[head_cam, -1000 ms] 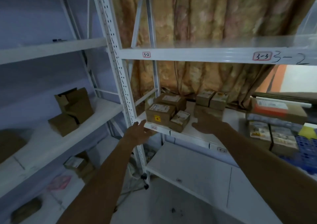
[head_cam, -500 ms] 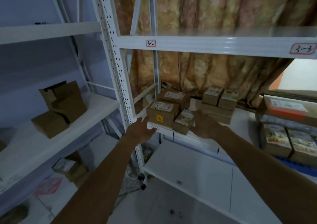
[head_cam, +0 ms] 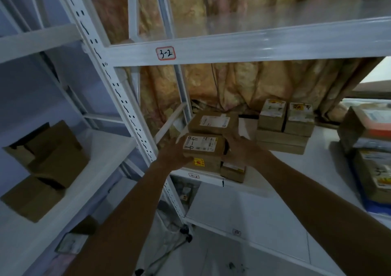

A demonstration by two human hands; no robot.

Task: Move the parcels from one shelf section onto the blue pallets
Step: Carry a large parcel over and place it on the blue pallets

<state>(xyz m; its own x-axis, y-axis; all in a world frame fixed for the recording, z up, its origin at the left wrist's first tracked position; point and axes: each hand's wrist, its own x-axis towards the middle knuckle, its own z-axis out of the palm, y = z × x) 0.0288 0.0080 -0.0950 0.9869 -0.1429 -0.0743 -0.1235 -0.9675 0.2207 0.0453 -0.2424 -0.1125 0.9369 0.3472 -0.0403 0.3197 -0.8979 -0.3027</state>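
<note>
Both sides of the labelled parcel, sitting at the front edge of the shelf, are being gripped: your left hand is clasping one, your right hand the other. Lifting, you are risking nudging the small parcel just beside it off the edge.

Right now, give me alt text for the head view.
Both hands hold the front parcel marked 4-4 on the white shelf, left hand on its left side, right hand on its right. More parcels sit behind and to the right, below the 3-2 label.
</note>
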